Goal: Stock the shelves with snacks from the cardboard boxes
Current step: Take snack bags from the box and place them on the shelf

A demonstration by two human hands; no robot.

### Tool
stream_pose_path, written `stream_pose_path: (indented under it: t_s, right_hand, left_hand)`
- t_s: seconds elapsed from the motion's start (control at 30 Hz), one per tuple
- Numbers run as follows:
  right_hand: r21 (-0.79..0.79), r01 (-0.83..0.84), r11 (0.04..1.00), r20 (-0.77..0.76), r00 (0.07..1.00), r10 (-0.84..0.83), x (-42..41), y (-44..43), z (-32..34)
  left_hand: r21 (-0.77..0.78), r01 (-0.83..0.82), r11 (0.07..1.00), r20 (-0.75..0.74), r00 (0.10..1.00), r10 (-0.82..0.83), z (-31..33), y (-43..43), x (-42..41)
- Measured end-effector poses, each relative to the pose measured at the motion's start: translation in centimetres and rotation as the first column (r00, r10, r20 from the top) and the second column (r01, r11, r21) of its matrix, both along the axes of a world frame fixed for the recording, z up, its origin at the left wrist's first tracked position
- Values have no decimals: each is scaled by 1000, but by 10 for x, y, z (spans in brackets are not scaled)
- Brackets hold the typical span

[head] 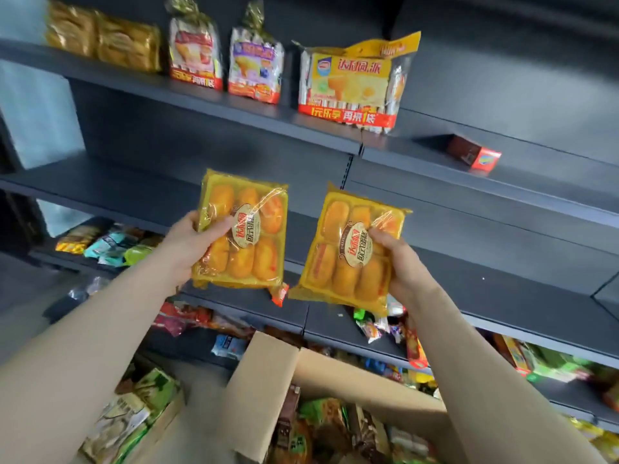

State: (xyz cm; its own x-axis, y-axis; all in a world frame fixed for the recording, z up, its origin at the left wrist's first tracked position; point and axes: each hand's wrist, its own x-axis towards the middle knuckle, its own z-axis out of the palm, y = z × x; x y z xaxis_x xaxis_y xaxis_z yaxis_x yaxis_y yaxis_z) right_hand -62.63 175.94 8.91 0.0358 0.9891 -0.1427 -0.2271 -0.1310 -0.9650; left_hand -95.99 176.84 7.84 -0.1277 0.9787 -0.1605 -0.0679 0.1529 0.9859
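Two yellow cake packs are held up before the dark shelves [207, 105]: the left pack [242, 229] is clamped in the left hand [187, 244], the right pack [350, 249] in the right hand [400, 262]. Both are judged light, with slippery film over soft, crushable cakes, so each is best gripped by the tray edge.

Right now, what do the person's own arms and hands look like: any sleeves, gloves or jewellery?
Both forearms are bare as far as the frame shows; no sleeve comes into view. The left hand and right hand wear no gloves, and no watch, bracelet or ring shows on either wrist or on the visible fingers. No markings or tape appear on them.
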Motion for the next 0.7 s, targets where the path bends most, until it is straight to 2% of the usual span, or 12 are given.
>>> stream_pose_path:
  t_s: [0.13,0.23,0.33,0.5,0.7]
  right_hand:
    - [172,51,984,-139,990,-27,-90,45,28]
    - [209,76,975,-258,966,-20,-165,75,41]
    - [199,121,973,-350,936,-45,-230,107,52]
    - [101,168,981,-276,952,-134,-312,150,69]
    - [70,210,975,-349,921,-173,-369,226,92]
  left_hand:
    - [68,-32,997,-47,998,35,29,17,-93]
    - [121,-63,991,-81,994,73,47,32,-159]
    - [161,-117,980,-44,991,125,58,51,-219]
    - [172,-186,967,54,982,179,69,84,-299]
    - [195,-301,933,80,953,291,85,151,-373]
